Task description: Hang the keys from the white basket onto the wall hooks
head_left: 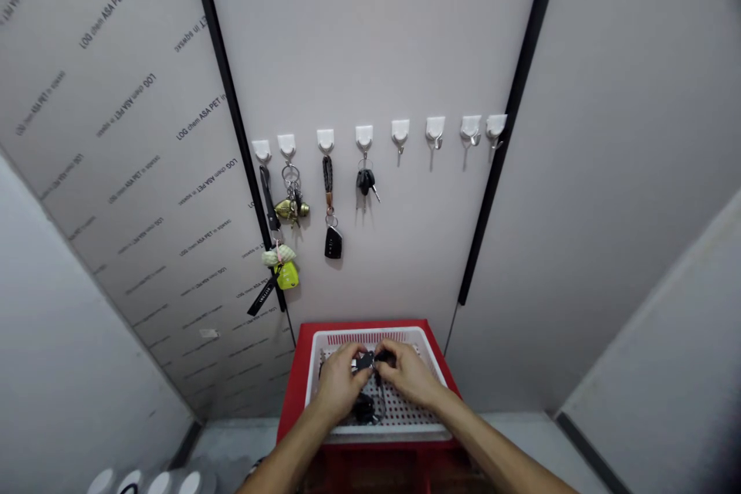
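Observation:
Both my hands are over a white perforated basket (425,351) that rests on a red stool (295,386). My left hand (340,387) and my right hand (410,377) pinch a small black key set (368,360) between their fingertips, just above the basket. More dark keys (366,407) lie in the basket below my left hand. On the wall above runs a row of white hooks (399,130). The left ones carry key sets: a black strap with a yellow-green charm (281,266), a brass charm (291,208), a braided strap with a black fob (332,241), black keys (366,181).
The hooks on the right (470,127) are bare. Black vertical strips (521,85) divide the grey wall panels. White round objects (150,482) sit at the bottom left on the floor.

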`<action>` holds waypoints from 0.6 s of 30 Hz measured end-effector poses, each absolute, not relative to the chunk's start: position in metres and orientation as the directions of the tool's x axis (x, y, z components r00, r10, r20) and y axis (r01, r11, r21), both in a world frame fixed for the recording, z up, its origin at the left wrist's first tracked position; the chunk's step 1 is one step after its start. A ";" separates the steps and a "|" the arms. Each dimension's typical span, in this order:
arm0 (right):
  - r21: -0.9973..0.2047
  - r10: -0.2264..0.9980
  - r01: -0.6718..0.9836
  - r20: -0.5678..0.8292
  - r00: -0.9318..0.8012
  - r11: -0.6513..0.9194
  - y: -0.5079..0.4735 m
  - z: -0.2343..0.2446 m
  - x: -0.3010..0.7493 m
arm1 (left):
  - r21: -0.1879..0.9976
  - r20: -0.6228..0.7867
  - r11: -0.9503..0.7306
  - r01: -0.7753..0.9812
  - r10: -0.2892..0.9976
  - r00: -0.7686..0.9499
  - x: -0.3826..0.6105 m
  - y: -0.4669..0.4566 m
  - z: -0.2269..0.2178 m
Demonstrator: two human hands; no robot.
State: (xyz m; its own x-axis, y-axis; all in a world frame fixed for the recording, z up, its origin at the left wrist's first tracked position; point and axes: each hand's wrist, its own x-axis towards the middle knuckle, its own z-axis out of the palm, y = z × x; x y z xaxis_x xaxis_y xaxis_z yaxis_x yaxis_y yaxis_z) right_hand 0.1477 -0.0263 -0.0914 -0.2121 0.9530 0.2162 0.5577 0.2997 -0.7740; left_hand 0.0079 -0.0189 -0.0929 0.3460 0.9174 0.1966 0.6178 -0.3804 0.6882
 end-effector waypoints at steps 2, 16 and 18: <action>-0.763 0.947 0.564 0.218 -0.236 0.317 -0.026 -0.090 0.147 | 0.677 0.211 -0.381 0.630 0.920 0.330 0.007 -0.020 -0.092; -0.716 0.928 0.623 0.371 -0.042 0.315 -0.017 -0.091 0.158 | 0.815 0.139 -0.351 0.462 0.891 0.432 0.008 -0.017 -0.095; -0.705 0.916 0.622 0.398 -0.050 0.341 -0.019 -0.088 0.157 | 0.861 0.143 -0.325 0.392 0.894 0.425 0.009 -0.016 -0.096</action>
State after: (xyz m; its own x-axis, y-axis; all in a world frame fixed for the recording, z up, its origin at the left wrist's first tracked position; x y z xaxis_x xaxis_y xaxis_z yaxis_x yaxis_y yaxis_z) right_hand 0.1568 -0.0192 -0.0880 -0.0502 0.9159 0.3983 0.6224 0.3406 -0.7047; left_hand 0.0093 -0.0160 -0.0956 0.4253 0.8936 0.1433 0.3920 -0.3246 0.8608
